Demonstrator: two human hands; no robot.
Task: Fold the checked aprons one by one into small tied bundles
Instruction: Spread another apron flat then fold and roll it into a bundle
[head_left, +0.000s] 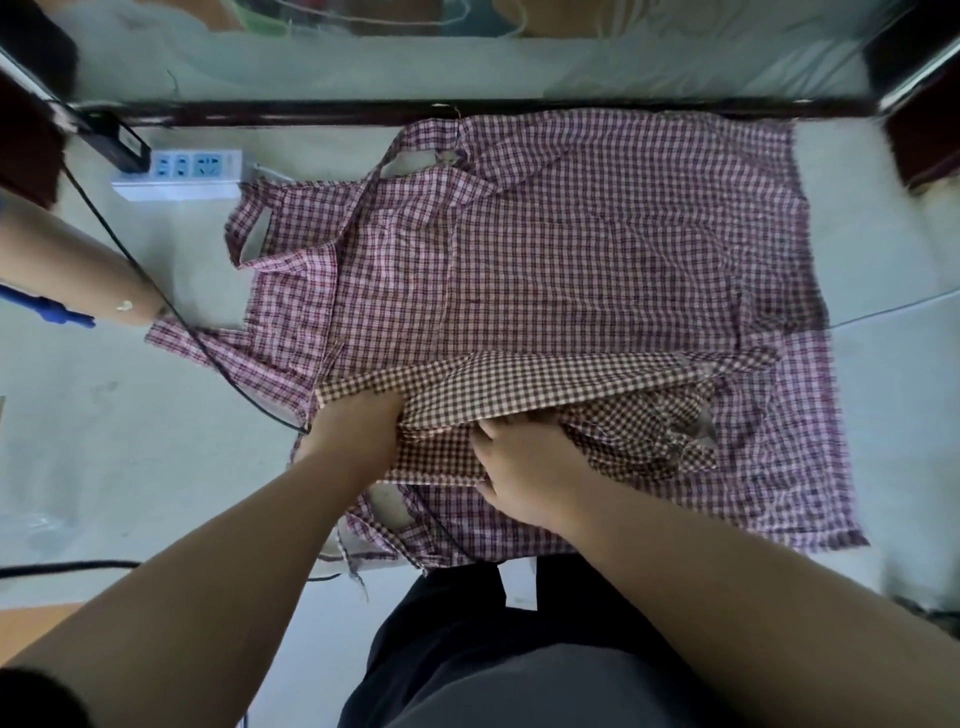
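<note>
1. The brown-checked apron (519, 384) lies part-folded at the near edge of the table (104, 441). It rests on the purple-checked aprons (571, 234), which are spread flat beneath it.
2. It looks thin, light and limp. It likely holds no crease by itself and may slide on the layer below, dragging that layer along.
3. The best holds are probably the folded edge and the hems, with the straps kept free for tying.
4. The left hand (358, 431) reaches in at the apron's left end. Its fingers go under the flap, so I cannot tell whether they pinch it.
5. The right hand (524, 473) rests on the cloth with its back up and thumb showing. Its fingers are buried in gathered cloth, so its grip cannot be judged.
6. A black cable (156, 296) crosses the purple aprons' left corner and could snag.
7. A power strip (179, 169) sits at the far left, and another person's forearm (78, 265) enters from the left.
</note>
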